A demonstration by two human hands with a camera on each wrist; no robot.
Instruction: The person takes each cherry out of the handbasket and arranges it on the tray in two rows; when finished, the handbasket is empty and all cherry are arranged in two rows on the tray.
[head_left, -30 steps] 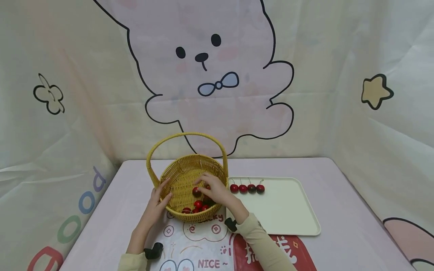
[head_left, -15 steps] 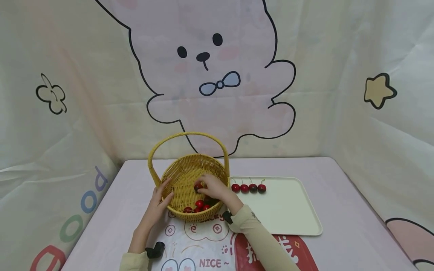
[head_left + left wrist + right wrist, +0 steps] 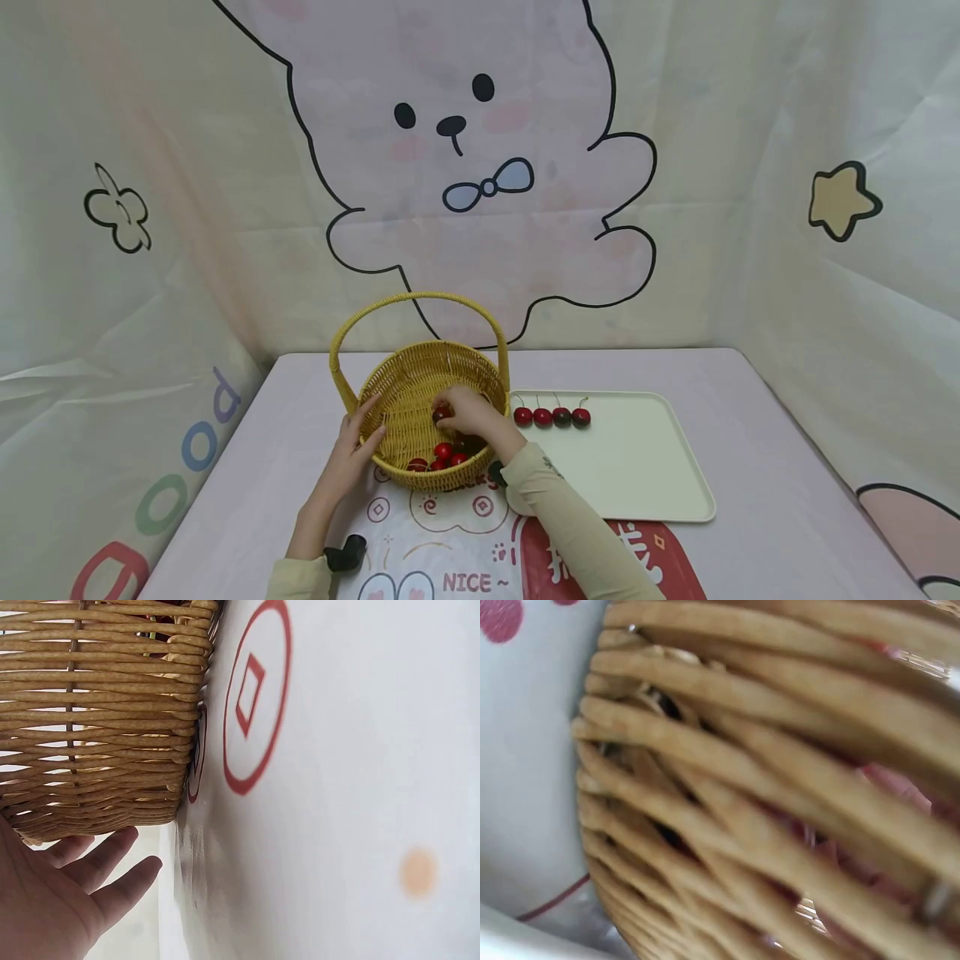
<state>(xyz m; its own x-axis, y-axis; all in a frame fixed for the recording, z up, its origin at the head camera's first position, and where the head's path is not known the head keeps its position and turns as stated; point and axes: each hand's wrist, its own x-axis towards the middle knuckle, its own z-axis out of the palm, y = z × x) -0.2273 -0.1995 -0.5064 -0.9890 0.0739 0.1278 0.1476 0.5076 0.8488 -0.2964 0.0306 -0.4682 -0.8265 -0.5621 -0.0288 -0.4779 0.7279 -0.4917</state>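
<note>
A yellow woven basket (image 3: 408, 392) with a tall hoop handle stands on the table, several red cherries (image 3: 444, 451) lying in its lower part. Inside it, my right hand (image 3: 474, 417) pinches a dark red cherry (image 3: 441, 413) between thumb and fingers. My left hand (image 3: 347, 452) rests against the basket's left rim, thumb near the edge. In the left wrist view its fingers (image 3: 124, 889) lie fairly straight and spread beside the basket wall (image 3: 97, 750). Woven strands (image 3: 742, 765) fill most of the right wrist view, where the right hand is hidden.
Right of the basket lies a cream tray (image 3: 622, 467), with several stemmed cherries (image 3: 552, 417) in a row along its back left edge. A printed mat (image 3: 442, 550) covers the table's front. Patterned cloth (image 3: 690, 275) hangs behind and at both sides.
My right hand has closed its fingers on a cherry in the basket, and the right forearm has shifted slightly. The left hand keeps its place at the rim. The whole view has drifted a little.
</note>
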